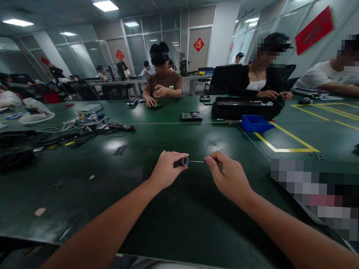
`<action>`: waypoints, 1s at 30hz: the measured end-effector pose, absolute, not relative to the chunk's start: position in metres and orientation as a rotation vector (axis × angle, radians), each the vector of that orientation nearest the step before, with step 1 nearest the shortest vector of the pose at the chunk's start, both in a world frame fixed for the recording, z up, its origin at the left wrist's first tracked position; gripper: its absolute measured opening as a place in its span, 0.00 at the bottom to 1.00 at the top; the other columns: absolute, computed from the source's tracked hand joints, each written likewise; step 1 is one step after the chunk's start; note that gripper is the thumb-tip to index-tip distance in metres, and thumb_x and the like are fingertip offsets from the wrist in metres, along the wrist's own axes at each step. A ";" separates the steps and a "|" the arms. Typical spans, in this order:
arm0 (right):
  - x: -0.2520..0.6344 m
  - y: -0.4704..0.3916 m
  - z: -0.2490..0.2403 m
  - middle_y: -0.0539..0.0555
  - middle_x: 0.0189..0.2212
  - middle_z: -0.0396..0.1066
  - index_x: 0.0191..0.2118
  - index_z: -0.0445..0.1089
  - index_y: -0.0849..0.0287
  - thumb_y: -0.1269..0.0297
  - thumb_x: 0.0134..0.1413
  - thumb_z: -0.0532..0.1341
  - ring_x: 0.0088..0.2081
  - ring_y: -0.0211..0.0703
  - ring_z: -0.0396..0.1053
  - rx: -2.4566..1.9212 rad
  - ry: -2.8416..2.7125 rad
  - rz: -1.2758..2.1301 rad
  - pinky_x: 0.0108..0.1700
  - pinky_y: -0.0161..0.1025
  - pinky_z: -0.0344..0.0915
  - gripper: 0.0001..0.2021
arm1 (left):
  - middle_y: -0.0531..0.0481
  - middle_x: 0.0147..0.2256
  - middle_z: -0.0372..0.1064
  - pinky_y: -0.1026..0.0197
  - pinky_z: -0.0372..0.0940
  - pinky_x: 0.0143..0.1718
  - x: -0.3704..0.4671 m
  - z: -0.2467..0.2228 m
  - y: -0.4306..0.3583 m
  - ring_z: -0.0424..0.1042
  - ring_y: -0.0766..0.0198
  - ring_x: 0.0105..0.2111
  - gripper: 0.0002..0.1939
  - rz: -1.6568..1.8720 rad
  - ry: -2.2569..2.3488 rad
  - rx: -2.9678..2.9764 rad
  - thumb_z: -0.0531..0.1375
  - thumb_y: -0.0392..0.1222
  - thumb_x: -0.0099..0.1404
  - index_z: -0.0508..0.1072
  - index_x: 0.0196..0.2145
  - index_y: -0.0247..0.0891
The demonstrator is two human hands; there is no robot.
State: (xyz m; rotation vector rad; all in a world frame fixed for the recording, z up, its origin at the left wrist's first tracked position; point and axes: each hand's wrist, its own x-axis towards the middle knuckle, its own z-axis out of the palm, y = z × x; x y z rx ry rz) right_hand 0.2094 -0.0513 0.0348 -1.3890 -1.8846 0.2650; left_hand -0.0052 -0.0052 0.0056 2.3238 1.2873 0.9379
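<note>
Above the green table, my left hand [168, 169] is closed round a small black cylindrical part [182, 162], whose round end faces right and toward the camera. My right hand [227, 174] pinches the red and dark handle of a thin screwdriver [206, 162]. The metal shaft points left, and its tip is at or very near the open face of the cylinder; whether they touch is too small to tell. Both hands are held over the middle of the table.
Beyond the hands lie a green circuit board unit [191, 116], a blue bin [256, 124] and a long black case [247, 109]. Tangled cables [93, 126] spread at the left. Yellow tape [294, 150] marks the table's right. Several people sit around.
</note>
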 end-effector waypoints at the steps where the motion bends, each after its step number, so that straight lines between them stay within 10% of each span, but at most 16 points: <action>1: 0.209 -0.051 0.034 0.51 0.25 0.71 0.37 0.70 0.58 0.61 0.66 0.53 0.26 0.42 0.68 -1.388 -1.894 0.261 0.28 0.37 0.59 0.11 | 0.52 0.50 0.74 0.42 0.53 0.62 -0.005 0.006 -0.005 0.69 0.55 0.51 0.20 0.936 1.291 2.326 0.67 0.39 0.62 0.74 0.52 0.49; 30: 0.215 -0.046 0.035 0.49 0.22 0.69 0.36 0.70 0.57 0.61 0.66 0.53 0.24 0.41 0.66 -1.436 -1.907 0.275 0.27 0.37 0.57 0.11 | 0.52 0.47 0.74 0.46 0.57 0.56 -0.007 0.004 -0.002 0.69 0.55 0.47 0.20 0.758 1.378 2.278 0.67 0.42 0.63 0.74 0.53 0.49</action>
